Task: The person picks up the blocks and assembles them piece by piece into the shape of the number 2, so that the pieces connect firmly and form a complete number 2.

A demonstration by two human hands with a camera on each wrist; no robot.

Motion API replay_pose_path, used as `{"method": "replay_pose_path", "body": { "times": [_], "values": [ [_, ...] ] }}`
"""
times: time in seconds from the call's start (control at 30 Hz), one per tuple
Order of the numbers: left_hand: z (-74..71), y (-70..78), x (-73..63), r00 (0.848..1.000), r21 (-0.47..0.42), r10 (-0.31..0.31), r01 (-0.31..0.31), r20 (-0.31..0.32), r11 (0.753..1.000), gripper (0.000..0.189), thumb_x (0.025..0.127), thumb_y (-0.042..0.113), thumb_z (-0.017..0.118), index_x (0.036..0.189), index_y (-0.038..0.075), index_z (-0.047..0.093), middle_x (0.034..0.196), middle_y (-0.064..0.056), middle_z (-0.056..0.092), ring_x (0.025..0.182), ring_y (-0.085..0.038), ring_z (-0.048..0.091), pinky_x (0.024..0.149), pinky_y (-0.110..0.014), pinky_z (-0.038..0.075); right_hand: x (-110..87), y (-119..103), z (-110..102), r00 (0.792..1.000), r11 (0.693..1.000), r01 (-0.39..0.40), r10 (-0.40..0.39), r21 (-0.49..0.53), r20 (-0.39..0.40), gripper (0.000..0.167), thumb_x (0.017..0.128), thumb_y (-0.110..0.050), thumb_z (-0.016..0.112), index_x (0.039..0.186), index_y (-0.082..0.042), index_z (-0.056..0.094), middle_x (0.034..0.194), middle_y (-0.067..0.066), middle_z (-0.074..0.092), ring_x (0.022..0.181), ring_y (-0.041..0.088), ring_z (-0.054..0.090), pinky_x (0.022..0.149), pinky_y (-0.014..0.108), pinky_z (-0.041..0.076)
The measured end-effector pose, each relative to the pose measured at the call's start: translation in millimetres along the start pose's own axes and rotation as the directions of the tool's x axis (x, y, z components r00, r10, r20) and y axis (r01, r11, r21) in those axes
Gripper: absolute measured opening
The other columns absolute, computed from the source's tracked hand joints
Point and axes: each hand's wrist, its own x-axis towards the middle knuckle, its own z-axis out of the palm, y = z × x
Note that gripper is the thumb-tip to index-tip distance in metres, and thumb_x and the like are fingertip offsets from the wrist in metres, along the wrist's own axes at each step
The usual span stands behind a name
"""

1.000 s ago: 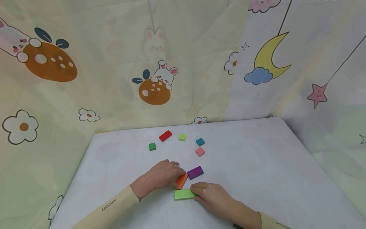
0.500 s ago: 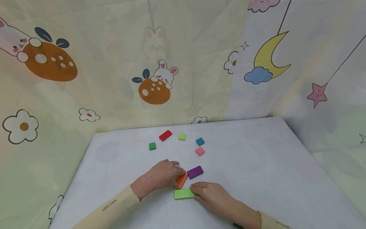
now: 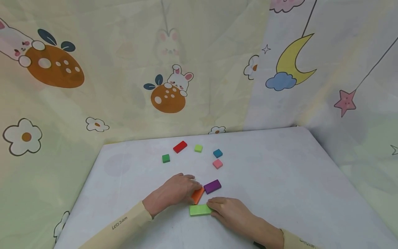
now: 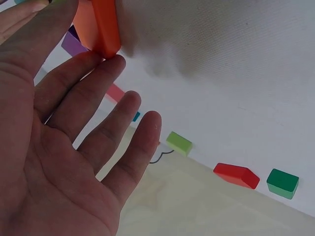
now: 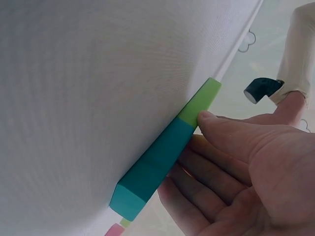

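Note:
My left hand (image 3: 175,192) pinches an orange block (image 3: 198,195); the left wrist view shows thumb and fingertips at this orange block (image 4: 101,29), the outer two fingers spread away. At its far end lies a purple block (image 3: 212,186). The right hand (image 3: 234,212) holds the right end of a long light green block (image 3: 199,210), just in front of the orange one. In the right wrist view the thumb presses near where this light green block (image 5: 201,101) meets a teal block (image 5: 155,160), with fingers on the opposite side. From the head, the hand hides that teal block.
Farther back on the white table (image 3: 280,173) lie a red block (image 3: 180,147), a dark green block (image 3: 166,158), a small light green block (image 3: 198,148), a blue block (image 3: 217,153) and a pink block (image 3: 217,164). A patterned cloth (image 3: 124,86) hangs behind the table.

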Motion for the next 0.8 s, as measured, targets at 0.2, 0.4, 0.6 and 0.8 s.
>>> {"method": "replay_pose_path", "body": {
  "times": [0.2,0.4,0.6,0.8],
  "values": [
    [-0.3,-0.2,-0.6,1.0,-0.026,-0.014,0.014,0.008,1.0,0.054,0.08,0.043,0.084,0.129,0.028,0.07,0.118,0.012,0.074,0.124,-0.019,0.063,0.1,-0.042,0.055,-0.3,-1.5,-1.8,1.0,1.0,0.004,-0.004,0.005,0.003,0.033,0.093,-0.023,0.072,0.124,-0.013,0.072,0.12,-0.001,0.074,0.111,0.014,0.07,0.09,0.032,0.059],
    [-0.3,0.1,-1.4,1.0,-0.037,-0.023,0.023,0.013,0.999,0.055,0.08,0.043,0.084,0.131,0.028,0.069,0.121,0.012,0.073,0.125,-0.019,0.062,0.101,-0.043,0.054,-0.6,-2.2,-2.9,1.0,1.0,0.005,-0.005,0.0,-0.002,0.033,0.093,-0.023,0.072,0.124,-0.013,0.072,0.12,-0.002,0.074,0.111,0.014,0.07,0.091,0.032,0.059],
    [-0.3,-1.6,-3.4,1.0,-0.049,-0.006,0.006,0.003,0.999,0.054,0.081,0.043,0.083,0.131,0.027,0.068,0.121,0.012,0.073,0.124,-0.019,0.062,0.099,-0.04,0.055,-0.7,-0.8,-1.9,1.0,1.0,-0.001,0.001,-0.002,-0.002,0.033,0.093,-0.024,0.072,0.124,-0.013,0.072,0.119,-0.002,0.074,0.111,0.014,0.07,0.091,0.032,0.059],
    [-2.1,-1.1,-10.9,0.997,-0.101,-0.071,0.071,0.005,0.992,0.062,0.085,0.048,0.077,0.14,0.024,0.061,0.139,0.008,0.064,0.134,-0.019,0.056,0.106,-0.042,0.051,-1.2,-0.7,-0.4,1.0,1.0,0.008,-0.008,0.0,-0.024,0.032,0.092,-0.023,0.073,0.123,-0.012,0.073,0.118,-0.001,0.075,0.11,0.014,0.071,0.09,0.032,0.059]
  ]
}}
